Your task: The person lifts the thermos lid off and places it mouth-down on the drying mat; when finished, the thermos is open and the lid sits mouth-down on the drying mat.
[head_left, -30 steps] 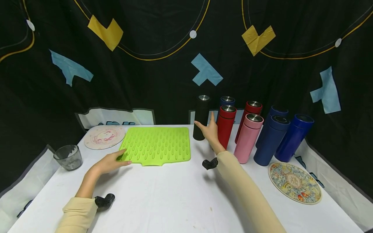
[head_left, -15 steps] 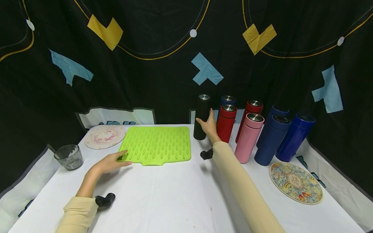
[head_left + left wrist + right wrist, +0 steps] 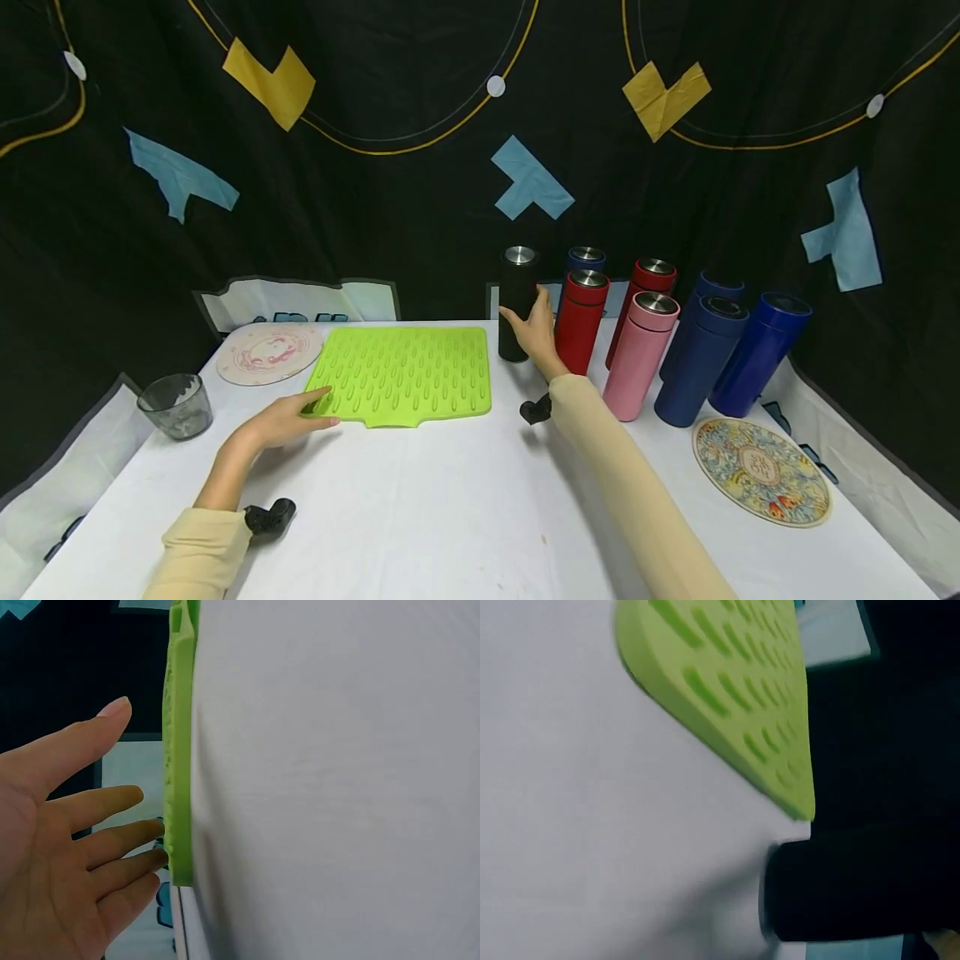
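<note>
A black thermos bottle (image 3: pixel 517 279) with a silver lid top stands at the back of the white table. My right hand (image 3: pixel 542 335) holds it around the middle, thumb across the near side. In the right wrist view the thermos (image 3: pixel 855 889) lies dark across the lower right, and only a bit of finger (image 3: pixel 943 943) shows. My left hand (image 3: pixel 279 422) is by the near left corner of a green silicone mat (image 3: pixel 405 371). In the left wrist view that hand (image 3: pixel 79 847) has its fingers spread, close to the mat's edge (image 3: pixel 180 772).
Right of the black thermos stand several others: red (image 3: pixel 581 325), pink (image 3: pixel 640 358) and blue (image 3: pixel 701 362). A patterned round coaster (image 3: pixel 795 458) lies at the right. A pink round coaster (image 3: pixel 240 367) and a grey glass (image 3: pixel 187 408) are at the left.
My right hand has come in against the black thermos and taken hold of it. The top of the thermos has tipped slightly left. My left hand has stayed by the mat.
</note>
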### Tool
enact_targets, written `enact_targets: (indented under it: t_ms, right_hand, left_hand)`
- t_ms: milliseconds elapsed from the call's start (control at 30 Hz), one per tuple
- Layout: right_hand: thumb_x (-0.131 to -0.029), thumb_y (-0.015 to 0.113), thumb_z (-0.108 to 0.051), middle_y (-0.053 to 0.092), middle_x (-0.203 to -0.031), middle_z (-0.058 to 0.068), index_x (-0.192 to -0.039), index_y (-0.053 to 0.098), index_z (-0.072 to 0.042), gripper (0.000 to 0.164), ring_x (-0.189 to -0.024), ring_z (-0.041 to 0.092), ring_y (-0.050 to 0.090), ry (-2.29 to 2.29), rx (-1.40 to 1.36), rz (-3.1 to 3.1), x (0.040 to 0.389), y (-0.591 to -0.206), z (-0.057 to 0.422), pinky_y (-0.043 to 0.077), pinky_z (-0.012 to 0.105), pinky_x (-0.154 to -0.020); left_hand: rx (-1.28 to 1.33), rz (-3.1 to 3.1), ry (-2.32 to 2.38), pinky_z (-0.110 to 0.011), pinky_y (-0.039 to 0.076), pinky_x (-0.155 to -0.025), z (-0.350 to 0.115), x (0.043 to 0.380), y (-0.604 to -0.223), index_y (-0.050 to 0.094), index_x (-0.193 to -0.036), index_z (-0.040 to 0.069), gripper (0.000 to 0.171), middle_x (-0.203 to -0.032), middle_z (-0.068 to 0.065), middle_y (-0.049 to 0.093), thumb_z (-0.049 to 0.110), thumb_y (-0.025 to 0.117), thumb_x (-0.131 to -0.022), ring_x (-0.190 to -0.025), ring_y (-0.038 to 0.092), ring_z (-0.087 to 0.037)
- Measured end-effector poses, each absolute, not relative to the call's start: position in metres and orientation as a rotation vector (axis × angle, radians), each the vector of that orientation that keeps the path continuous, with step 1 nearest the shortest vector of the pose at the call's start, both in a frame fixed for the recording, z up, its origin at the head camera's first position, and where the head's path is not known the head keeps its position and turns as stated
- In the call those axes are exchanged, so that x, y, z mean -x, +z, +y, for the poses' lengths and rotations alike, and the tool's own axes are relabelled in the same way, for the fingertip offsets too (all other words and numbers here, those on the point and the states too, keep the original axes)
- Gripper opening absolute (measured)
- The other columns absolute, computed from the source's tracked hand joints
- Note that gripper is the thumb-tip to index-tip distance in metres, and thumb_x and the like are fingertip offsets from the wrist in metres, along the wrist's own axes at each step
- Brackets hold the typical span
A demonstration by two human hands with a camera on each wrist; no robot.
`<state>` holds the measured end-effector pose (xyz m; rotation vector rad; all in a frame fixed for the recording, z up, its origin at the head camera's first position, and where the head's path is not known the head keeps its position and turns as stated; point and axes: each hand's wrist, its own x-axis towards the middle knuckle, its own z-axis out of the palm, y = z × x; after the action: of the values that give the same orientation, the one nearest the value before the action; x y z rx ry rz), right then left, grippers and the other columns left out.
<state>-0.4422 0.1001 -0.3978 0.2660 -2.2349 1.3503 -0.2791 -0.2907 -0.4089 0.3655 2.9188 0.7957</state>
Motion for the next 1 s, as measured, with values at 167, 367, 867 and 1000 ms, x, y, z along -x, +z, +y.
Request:
enact_targets:
  t_ms: [167, 367, 867, 1000]
  right_hand:
    - [-0.083, 0.077, -0.027, 0.047, -0.134, 0.018, -0.139, 0.035, -0.002, 0.074, -0.121, 0.03, 0.047, 1.345, -0.388, -2.054, 0.425, -0.389, 0.094, 0.04, 0.044, -0.104]
    - [-0.074, 0.085, -0.016, 0.057, -0.125, 0.01, -0.13, 0.046, -0.009, 0.069, -0.113, 0.025, 0.058, 1.443, -0.548, -1.86, 0.381, -0.372, 0.094, 0.047, 0.042, -0.099]
    - [-0.069, 0.087, -0.01, 0.067, -0.113, 0.01, -0.125, 0.051, -0.007, 0.067, -0.102, 0.022, 0.064, 1.352, -0.87, -2.063, 0.289, -0.34, 0.11, 0.053, 0.038, -0.089]
    - [-0.066, 0.089, -0.019, 0.068, -0.112, 0.004, -0.124, 0.054, -0.01, 0.068, -0.098, 0.014, 0.066, 1.225, -1.002, -2.114, 0.291, -0.342, 0.117, 0.055, 0.034, -0.084]
  left_hand:
    - [-0.488, 2.985, 0.842, -0.064, 0.032, -0.102, -0.285, 0.28, -0.395, 0.037, -0.143, -0.008, 0.07, -0.142, -0.033, 0.038, 0.038, 0.061, -0.094, -0.13, 0.034, -0.051]
    - [-0.688, 3.056, 0.859, -0.06, 0.029, -0.107, -0.253, 0.272, -0.366, 0.04, -0.142, -0.005, 0.069, -0.145, -0.028, 0.039, 0.037, 0.064, -0.093, -0.134, 0.033, -0.046]
    - [-1.021, 3.221, 1.088, -0.057, 0.032, -0.107, -0.165, 0.246, -0.291, 0.03, -0.152, 0.02, 0.077, -0.155, -0.005, 0.03, 0.029, 0.071, -0.089, -0.145, 0.019, -0.023]
    - [-1.088, 3.239, 1.141, -0.058, 0.034, -0.105, -0.153, 0.238, -0.287, 0.027, -0.153, 0.021, 0.083, -0.156, -0.002, 0.028, 0.025, 0.075, -0.085, -0.145, 0.017, -0.021]
